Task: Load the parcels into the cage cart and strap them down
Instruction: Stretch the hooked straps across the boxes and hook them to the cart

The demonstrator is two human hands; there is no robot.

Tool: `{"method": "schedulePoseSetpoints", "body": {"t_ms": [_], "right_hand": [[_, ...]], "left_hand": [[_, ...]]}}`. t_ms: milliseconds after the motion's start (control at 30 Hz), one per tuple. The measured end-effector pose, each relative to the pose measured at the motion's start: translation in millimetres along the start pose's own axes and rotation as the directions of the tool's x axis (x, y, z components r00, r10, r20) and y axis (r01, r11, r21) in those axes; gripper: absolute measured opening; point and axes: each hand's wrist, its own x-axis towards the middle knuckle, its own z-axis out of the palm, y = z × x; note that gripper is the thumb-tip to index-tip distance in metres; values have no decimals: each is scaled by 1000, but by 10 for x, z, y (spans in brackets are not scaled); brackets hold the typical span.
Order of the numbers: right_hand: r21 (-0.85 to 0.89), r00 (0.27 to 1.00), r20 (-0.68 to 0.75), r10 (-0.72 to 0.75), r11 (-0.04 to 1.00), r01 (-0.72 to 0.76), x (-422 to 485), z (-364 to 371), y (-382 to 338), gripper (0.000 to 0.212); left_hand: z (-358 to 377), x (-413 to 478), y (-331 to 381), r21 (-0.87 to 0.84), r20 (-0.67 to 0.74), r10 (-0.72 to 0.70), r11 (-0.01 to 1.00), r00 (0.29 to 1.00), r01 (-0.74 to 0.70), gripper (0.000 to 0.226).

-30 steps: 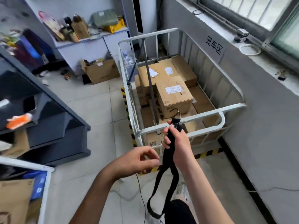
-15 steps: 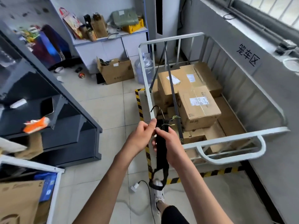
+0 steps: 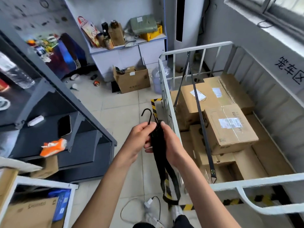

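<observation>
1. Both hands meet near the middle of the view over the tiled floor (image 3: 118,102), just left of the white cage cart (image 3: 194,49).
2. The left hand (image 3: 139,139) pinches the top of a black strap (image 3: 158,142) and the shank of its black hook (image 3: 146,114) between thumb and fingers.
3. The right hand (image 3: 169,145) is clenched around the same bundle from the right side, thumb tip at the top of it.
4. The strap's long axis runs near-to-far in the view: the hook end points away and slightly left, its curl opening downward, while the doubled webbing hangs toward the person and ends in a loop (image 3: 171,199) above the floor.
5. How many layers of webbing are gathered in the grip is hard to tell; the palms hide that part.
6. Inside the cart lie brown cardboard parcels (image 3: 230,129), stacked in at least two layers, the top ones bearing white labels.
7. A second dark strap (image 3: 203,124) already crosses the load lengthwise, from the far rail down to the near rail (image 3: 263,181), with a shorter length slanting off to the left side bars.
8. The cart's right wall and its near right corner are cut off by the picture's edge, and its lower parcels are partly hidden by those above.
9. A dark shelving unit (image 3: 69,102) stands left, an open carton (image 3: 131,79) sits far on the floor, and a white plug with cable (image 3: 148,203) lies near the person's feet.
</observation>
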Motion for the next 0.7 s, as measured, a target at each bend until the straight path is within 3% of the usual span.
{"method": "schedulePoseSetpoints", "body": {"t_ms": [200,367,467,633,700], "right_hand": [[-52,965,-235,-117,993,108,657,164,-37,51],[-176,876,-409,-255,964,198,1263,141,-143,27],[-221,844,-448,-296,951,216,1791,24,-364,25],[-230,812,-469,-347,936,268,2802,-225,-987,41],[-226,815,-469,-339,939,260,3163,-328,-1291,34]], "left_hand": [[-282,630,62,106,96,67,991,993,-77,22],[-449,1310,99,143,102,88,984,991,-102,20],[-502,1921,248,154,102,89,983,991,-104,20],[-522,3028,710,62,102,53,996,993,-59,23],[-510,3404,878,28,115,29,999,993,-32,20]]}}
